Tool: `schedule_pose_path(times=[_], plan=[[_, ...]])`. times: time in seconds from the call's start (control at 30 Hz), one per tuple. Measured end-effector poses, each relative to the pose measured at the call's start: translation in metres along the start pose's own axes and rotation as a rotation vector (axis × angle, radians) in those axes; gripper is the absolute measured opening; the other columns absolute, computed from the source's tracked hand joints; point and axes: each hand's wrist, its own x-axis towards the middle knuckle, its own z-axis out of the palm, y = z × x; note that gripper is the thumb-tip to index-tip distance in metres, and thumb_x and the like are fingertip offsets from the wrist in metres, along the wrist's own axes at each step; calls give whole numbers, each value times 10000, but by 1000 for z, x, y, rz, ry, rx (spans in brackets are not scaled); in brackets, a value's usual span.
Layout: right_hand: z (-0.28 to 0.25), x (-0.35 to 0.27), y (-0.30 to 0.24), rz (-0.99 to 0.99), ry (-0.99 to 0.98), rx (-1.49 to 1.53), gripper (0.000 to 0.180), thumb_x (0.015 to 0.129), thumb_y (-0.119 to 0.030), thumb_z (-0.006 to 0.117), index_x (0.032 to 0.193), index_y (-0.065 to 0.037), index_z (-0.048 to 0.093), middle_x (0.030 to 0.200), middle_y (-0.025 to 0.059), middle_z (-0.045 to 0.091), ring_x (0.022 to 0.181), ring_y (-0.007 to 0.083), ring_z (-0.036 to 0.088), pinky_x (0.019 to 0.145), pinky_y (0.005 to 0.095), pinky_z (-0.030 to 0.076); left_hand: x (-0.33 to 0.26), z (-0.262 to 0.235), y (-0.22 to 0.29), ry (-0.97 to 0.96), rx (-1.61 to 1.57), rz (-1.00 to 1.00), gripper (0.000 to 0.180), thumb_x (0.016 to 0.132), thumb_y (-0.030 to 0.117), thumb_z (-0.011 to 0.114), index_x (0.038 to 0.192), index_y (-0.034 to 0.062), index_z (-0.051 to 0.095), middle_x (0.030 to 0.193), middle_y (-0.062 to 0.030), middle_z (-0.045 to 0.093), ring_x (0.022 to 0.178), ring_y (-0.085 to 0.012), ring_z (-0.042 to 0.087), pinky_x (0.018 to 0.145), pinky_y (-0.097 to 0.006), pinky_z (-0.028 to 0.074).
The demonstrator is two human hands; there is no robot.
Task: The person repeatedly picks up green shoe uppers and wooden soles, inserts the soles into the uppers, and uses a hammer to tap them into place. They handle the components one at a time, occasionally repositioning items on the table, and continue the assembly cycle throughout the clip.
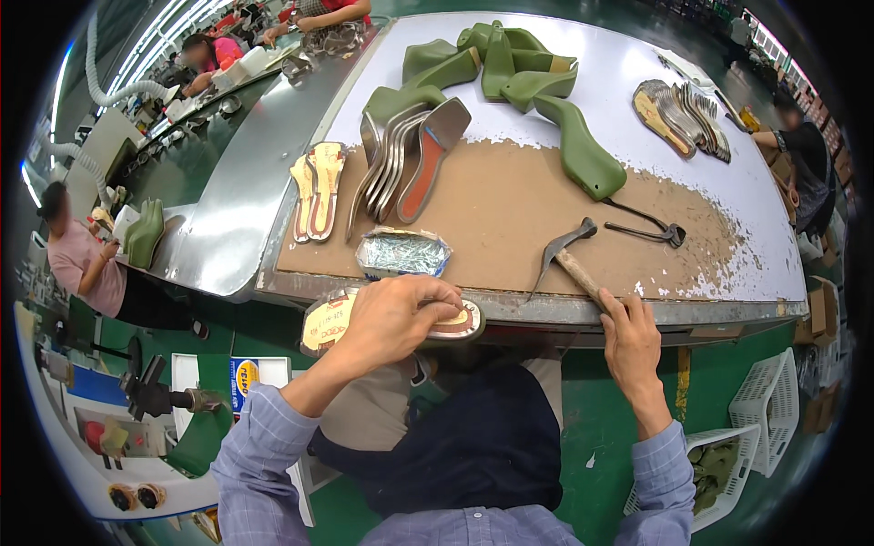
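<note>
My left hand (396, 318) lies over a cream insole (330, 326) with a dark red edge, level with the table's front edge. Its fingers are pinched together above the insole; whatever they hold is too small to make out. My right hand (631, 344) is closed round the end of the wooden handle of a hammer (575, 264), whose dark curved head rests on the tabletop. Just beyond my left hand stands an open box of small nails (402, 252). A pair of pincers (648, 226) lies behind the hammer.
The worktable (510, 196) carries stacked metal-bottomed sole pieces (393, 164), cream insoles (319, 189), green shoe lasts (583, 150) and another insole stack (683, 118). White crates (765, 409) stand on the floor at right. Other people work at left, at the back and at right.
</note>
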Motion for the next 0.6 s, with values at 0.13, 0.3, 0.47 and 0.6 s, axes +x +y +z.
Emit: schedule_pose_path(times=[0.13, 0.3, 0.47, 0.6], plan=[[-4, 0, 0, 13, 24, 118, 424, 882, -22, 685, 1298, -89, 645, 982, 131, 612, 868, 312, 606, 740, 402, 527, -1, 0, -2, 16, 61, 75, 136, 880, 167, 738, 973, 74, 777, 1054, -73, 768, 944, -224, 736, 838, -328, 560], [-23, -10, -28, 160, 72, 583, 435, 973, 9, 588, 1404, -35, 553, 1064, 174, 675, 824, 236, 636, 753, 338, 519, 0, 2, -5, 14, 119, 164, 135, 866, 217, 752, 941, 110, 789, 1043, -50, 765, 933, -238, 727, 806, -335, 552], [-80, -5, -60, -107, 30, 767, 491, 1041, -51, 510, 1520, -60, 405, 866, 52, 580, 634, 92, 472, 561, 240, 397, -1, 0, -6, 6, 88, 138, 156, 857, 255, 763, 910, 111, 790, 1015, -48, 767, 905, -246, 724, 786, -353, 542], [-87, 5, -81, -202, -106, 731, 474, 989, -17, 595, 1451, -24, 490, 956, 145, 689, 656, 210, 613, 611, 312, 509, -2, -3, 5, -3, 146, 119, 187, 863, 283, 736, 914, 108, 780, 1000, -61, 762, 906, -298, 711, 747, -394, 525]])
